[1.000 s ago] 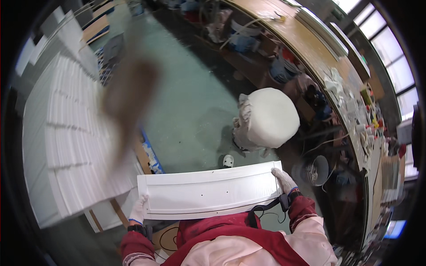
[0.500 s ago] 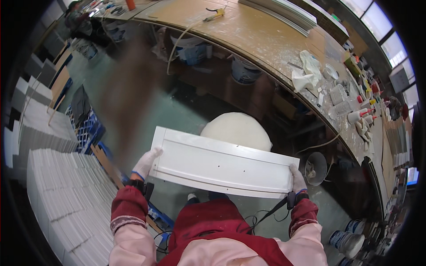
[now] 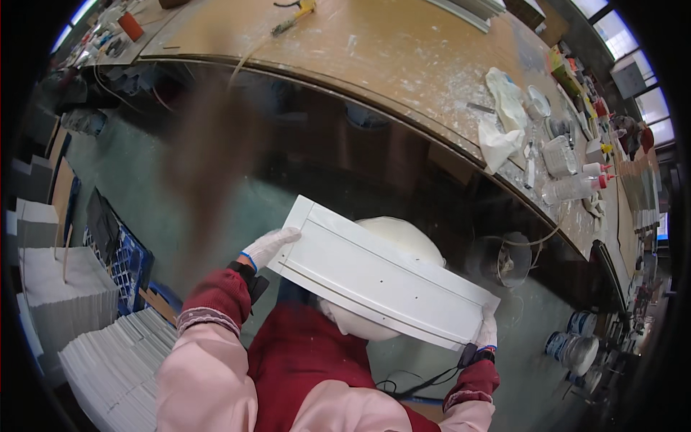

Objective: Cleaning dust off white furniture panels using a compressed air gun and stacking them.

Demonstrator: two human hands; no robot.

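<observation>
A long white panel (image 3: pixel 381 272) with a raised frame border and a few small dark holes spans the space between my hands. My left hand (image 3: pixel 273 246), in a white glove, is closed on its left end. At the lower right end my right hand (image 3: pixel 488 331), also gloved, grips the edge, its fingers partly hidden. The panel slants, left end farther from me than the right. Below it, a round cream-coloured stool seat (image 3: pixel 410 237) shows past both long edges; the panel hides its middle.
A long workbench (image 3: pixel 403 65) curves across the far side, bearing white cloths (image 3: pixel 504 101), bottles (image 3: pixel 572 189) and an air gun (image 3: pixel 302 9). A transparent bin (image 3: pixel 507 261) stands beneath its right part. Stacked white panels (image 3: pixel 122 367) are at lower left; buckets (image 3: pixel 572 351) at right.
The panel has turned so its left end points farther away and its right end sits nearer me. Both hands keep hold. The stool seat now also shows on the panel's near side.
</observation>
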